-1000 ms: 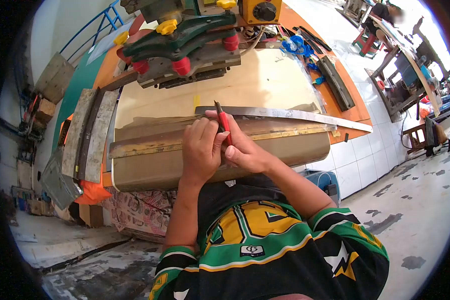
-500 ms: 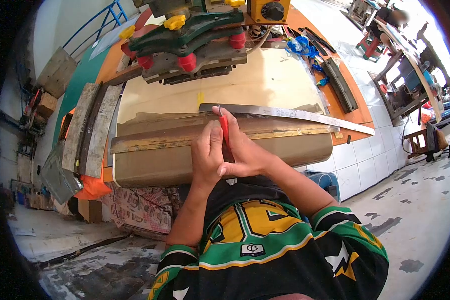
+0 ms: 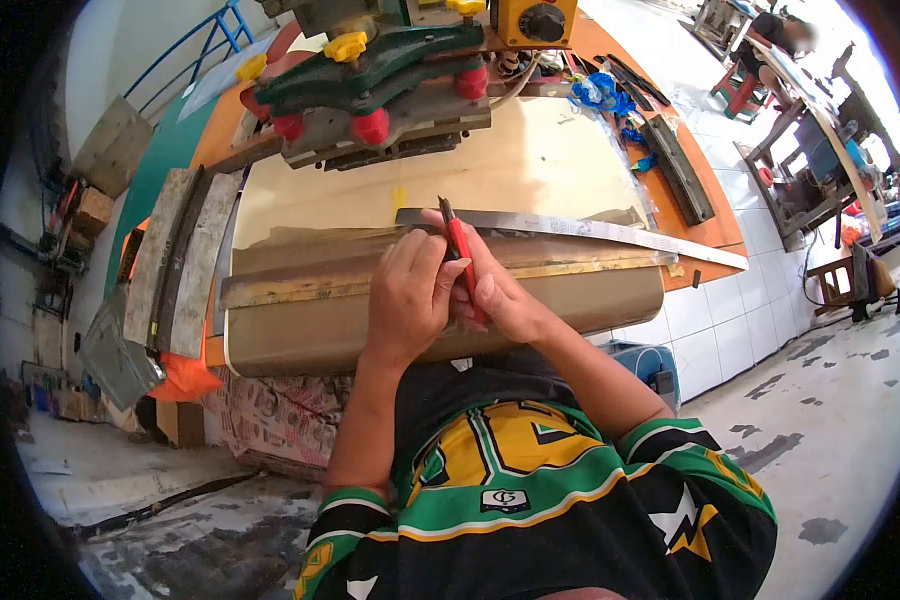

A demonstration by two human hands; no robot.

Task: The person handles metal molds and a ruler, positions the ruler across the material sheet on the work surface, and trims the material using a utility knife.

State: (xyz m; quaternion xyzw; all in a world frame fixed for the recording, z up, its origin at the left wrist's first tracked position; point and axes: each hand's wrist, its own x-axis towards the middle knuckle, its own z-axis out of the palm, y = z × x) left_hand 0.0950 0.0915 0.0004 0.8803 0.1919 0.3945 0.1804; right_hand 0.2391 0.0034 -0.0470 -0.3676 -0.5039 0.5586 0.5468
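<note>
A red cutter knife with a dark tip stands between my two hands, its tip pointing away from me. My left hand is closed, with its thumb and fingers against the knife's side. My right hand is wrapped round the red handle. Just beyond the hands a long steel ruler lies on the covered board and reaches over its right side. Below them is a brown-covered front edge with a yellowish strip along it.
A green machine head with red knobs overhangs the cream sheet. Boards lie at the left, a metal bar and blue plastic at the right. A person sits at the far right.
From half a second ago, the knife has tilted leftward at its tip and more of its red handle shows. My hands have shifted slightly, the left thumb now beside the handle.
</note>
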